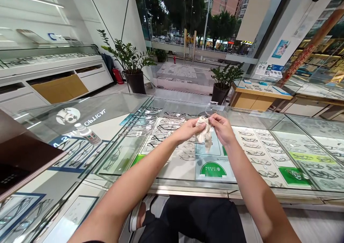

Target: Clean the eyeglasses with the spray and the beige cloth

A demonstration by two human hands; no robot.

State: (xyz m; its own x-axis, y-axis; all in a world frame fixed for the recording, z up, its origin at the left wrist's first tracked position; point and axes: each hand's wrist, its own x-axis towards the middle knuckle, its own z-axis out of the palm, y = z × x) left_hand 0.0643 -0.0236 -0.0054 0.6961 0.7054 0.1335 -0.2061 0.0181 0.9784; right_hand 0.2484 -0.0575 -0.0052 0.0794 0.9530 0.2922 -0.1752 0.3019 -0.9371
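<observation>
Over the glass counter, my left hand [191,129] is closed on a cream cleaning cloth [203,128], bunched up with one end hanging down. Close beside it, my right hand [220,126] has its fingers pinched at the edge of the cloth. A thin dark and clear piece of a pair of glasses [206,116] sticks out above the cloth between both hands. Most of it is hidden by the cloth and fingers. Beyond my left hand, several pairs of glasses [139,123] lie in rows on the counter.
A white spray bottle [88,133] stands on the glass counter [172,184] to the left. Below the glass are more eyeglasses [252,152] and a green-and-white card [213,169]. A dark screen or panel [24,153] juts in at left. Potted plants [135,80] flank the glass doors.
</observation>
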